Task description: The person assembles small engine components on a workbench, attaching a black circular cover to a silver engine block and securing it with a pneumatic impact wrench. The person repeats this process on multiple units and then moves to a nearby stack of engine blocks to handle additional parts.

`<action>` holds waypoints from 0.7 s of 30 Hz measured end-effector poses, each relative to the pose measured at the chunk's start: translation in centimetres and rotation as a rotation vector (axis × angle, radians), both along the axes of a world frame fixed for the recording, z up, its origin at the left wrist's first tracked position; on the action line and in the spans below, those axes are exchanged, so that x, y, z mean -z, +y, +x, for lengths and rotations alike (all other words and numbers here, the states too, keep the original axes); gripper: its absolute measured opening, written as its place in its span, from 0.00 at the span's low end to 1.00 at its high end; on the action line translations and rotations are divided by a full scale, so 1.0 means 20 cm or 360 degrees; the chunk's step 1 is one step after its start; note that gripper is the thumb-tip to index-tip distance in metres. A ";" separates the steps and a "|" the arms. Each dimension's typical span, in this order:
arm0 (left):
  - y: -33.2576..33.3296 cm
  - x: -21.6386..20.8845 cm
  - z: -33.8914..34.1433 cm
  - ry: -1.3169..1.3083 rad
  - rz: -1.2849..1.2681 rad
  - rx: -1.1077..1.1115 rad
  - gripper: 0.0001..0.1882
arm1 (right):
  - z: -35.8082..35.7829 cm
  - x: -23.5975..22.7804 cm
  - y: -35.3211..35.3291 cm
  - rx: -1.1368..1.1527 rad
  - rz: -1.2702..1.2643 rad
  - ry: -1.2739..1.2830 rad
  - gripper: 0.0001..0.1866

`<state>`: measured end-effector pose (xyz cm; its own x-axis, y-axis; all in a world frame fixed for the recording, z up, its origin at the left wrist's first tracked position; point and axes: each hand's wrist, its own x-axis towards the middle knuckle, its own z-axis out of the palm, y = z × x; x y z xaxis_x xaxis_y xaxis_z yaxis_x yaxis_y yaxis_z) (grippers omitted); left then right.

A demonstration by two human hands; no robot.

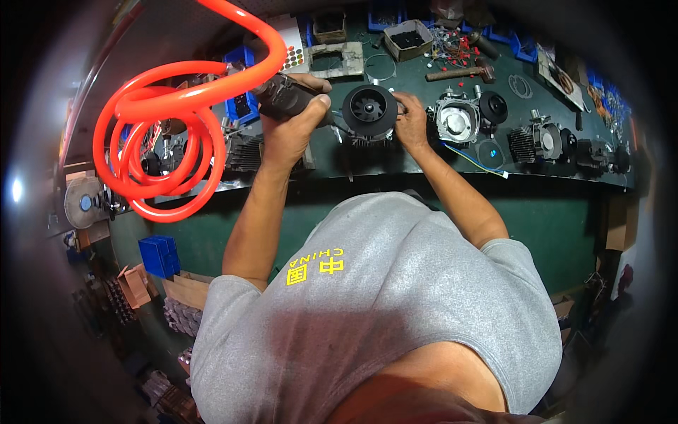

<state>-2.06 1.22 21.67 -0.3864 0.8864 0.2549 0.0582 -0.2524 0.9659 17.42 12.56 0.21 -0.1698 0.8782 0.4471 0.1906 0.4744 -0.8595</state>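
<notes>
My left hand (295, 134) is wrapped round a dark air screwdriver (284, 97), its thumb along the body. The tool lies nearly level, and its thin front end points right, toward the lower left side of a blower unit (367, 112). Whether the tip touches the unit, I cannot make out. A round black fan wheel faces up on top of this unit, with metal fins showing below. My right hand (411, 126) is closed at the unit's right side, fingers bent against it; what the fingertips grip there is hidden.
A coiled orange air hose (169, 205) hangs at the left, in front of other finned units. Right of my hands lie an open metal housing (458, 121), another black fan wheel (493, 106) and more units. Behind are a hammer (459, 73) and a parts box (408, 39).
</notes>
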 end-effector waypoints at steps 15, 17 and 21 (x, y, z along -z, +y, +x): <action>-0.04 -0.01 -0.03 0.0147 -0.0135 0.0045 0.15 | 0.10 -0.42 0.02 -0.0201 -0.1116 0.0130 0.34; -0.05 -0.05 -0.01 0.0078 -0.0151 0.0120 0.15 | 0.09 -0.39 0.05 -0.0232 -0.1025 -0.0097 0.44; -0.06 -0.05 0.00 0.0170 -0.0146 0.0153 0.14 | 0.04 -0.57 0.00 -0.0432 -0.1175 -0.0101 0.40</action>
<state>-2.16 0.08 22.74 -0.2739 0.9393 0.2065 0.1417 -0.1730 0.9747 18.25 12.63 11.63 -0.4262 0.8685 -0.2532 0.2090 -0.1779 -0.9616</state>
